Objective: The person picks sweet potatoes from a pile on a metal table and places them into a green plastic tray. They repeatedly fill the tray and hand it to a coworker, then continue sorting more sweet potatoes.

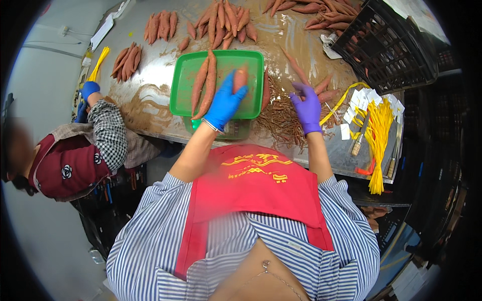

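In my left hand [225, 101], gloved in blue, is a sweet potato [240, 79], blurred by motion, over a green plastic tray [179, 86]. Two long sweet potatoes [205, 84] lie side by side in that tray, their tips over its far rim. A device [235, 128] showing a green light sits under the tray, mostly hidden. My right hand [308, 107], in a purple glove, has its fingers apart and nothing visible in them. It is above a heap of thin root trimmings [282, 120], close beside a few sweet potatoes [327, 95].
Piles of sweet potatoes [226, 22] cover the far side of the soiled metal table [158, 75]. A black plastic crate [388, 45] leans at right. Yellow ties [378, 150] with white tags lie near a wooden-handled knife [359, 137]. A co-worker's blue-gloved hand [89, 90] is at left, by more ties.
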The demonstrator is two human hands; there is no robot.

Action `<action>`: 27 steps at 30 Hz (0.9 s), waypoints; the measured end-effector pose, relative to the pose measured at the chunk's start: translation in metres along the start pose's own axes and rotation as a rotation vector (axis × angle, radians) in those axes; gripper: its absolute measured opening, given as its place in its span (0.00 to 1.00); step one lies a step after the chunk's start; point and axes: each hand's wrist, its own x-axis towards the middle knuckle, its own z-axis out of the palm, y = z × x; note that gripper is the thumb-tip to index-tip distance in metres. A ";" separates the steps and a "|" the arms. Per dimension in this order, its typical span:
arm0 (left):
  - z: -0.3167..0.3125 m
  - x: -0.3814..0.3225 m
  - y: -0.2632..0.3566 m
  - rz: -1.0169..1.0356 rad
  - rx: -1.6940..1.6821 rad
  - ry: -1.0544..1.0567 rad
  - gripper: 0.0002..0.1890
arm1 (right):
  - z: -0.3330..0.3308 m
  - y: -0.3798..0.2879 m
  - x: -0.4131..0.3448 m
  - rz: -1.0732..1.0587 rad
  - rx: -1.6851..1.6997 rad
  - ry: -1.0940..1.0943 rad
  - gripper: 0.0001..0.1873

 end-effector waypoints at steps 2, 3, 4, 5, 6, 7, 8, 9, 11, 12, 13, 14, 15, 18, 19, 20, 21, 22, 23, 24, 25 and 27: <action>-0.011 0.003 -0.013 0.137 0.282 0.195 0.35 | 0.012 0.000 -0.012 0.040 -0.187 -0.143 0.12; -0.012 0.003 -0.017 0.206 0.378 0.260 0.34 | 0.019 -0.001 -0.016 0.082 -0.269 -0.223 0.13; -0.013 0.003 -0.020 0.240 0.471 0.319 0.33 | 0.030 -0.002 -0.019 0.141 -0.342 -0.289 0.15; -0.012 0.003 -0.021 0.276 0.564 0.378 0.32 | 0.042 -0.004 -0.021 0.201 -0.415 -0.355 0.16; -0.009 0.002 -0.021 0.216 0.363 0.396 0.33 | 0.052 -0.005 -0.022 0.260 -0.487 -0.420 0.18; -0.003 0.001 -0.021 0.156 0.162 0.413 0.33 | 0.060 -0.006 -0.020 0.251 -0.565 -0.404 0.20; 0.003 0.002 -0.020 0.131 -0.034 0.412 0.33 | 0.067 -0.006 -0.018 0.240 -0.642 -0.389 0.22; 0.009 0.002 -0.018 0.099 -0.056 0.432 0.32 | 0.073 -0.006 -0.017 0.224 -0.716 -0.374 0.23; 0.012 0.004 -0.016 0.118 -0.098 0.457 0.31 | 0.077 -0.004 -0.013 0.250 -0.719 -0.431 0.23; 0.013 0.003 -0.015 0.225 0.563 0.495 0.30 | 0.076 -0.003 -0.011 0.263 -0.698 -0.485 0.23; 0.012 0.003 -0.014 0.227 0.417 0.523 0.30 | 0.075 -0.001 -0.010 0.279 -0.683 -0.533 0.22; 0.014 0.004 -0.013 0.158 0.244 0.532 0.30 | 0.074 0.000 -0.009 0.299 -0.657 -0.544 0.23; 0.014 0.002 -0.013 0.130 0.060 0.528 0.30 | 0.074 0.001 -0.010 0.319 -0.681 -0.548 0.23; 0.009 -0.004 -0.009 0.254 0.586 0.444 0.28 | 0.078 0.004 -0.012 0.351 -0.705 -0.515 0.24; 0.006 -0.009 -0.007 0.280 0.923 0.331 0.28 | 0.081 0.005 -0.013 0.351 -0.718 -0.506 0.24; 0.011 -0.011 -0.004 0.323 0.792 0.372 0.30 | 0.084 0.007 -0.013 0.349 -0.730 -0.494 0.24; 0.014 -0.013 0.000 0.437 0.761 0.376 0.29 | 0.085 0.009 -0.012 0.337 -0.735 -0.470 0.25; 0.016 -0.015 0.003 0.485 0.735 0.355 0.29 | 0.085 0.012 -0.011 0.342 -0.703 -0.448 0.25; 0.018 -0.017 0.006 0.537 0.708 0.329 0.29 | 0.083 0.015 -0.010 0.338 -0.664 -0.415 0.25; 0.018 -0.020 0.009 0.543 0.603 0.290 0.26 | 0.079 0.018 -0.009 0.341 -0.626 -0.399 0.26; 0.017 -0.022 0.011 0.526 0.555 0.287 0.24 | 0.071 0.021 -0.008 0.467 -0.380 -0.391 0.26; 0.015 -0.025 0.013 0.527 0.436 0.288 0.21 | 0.051 0.022 -0.005 0.747 0.087 -0.380 0.25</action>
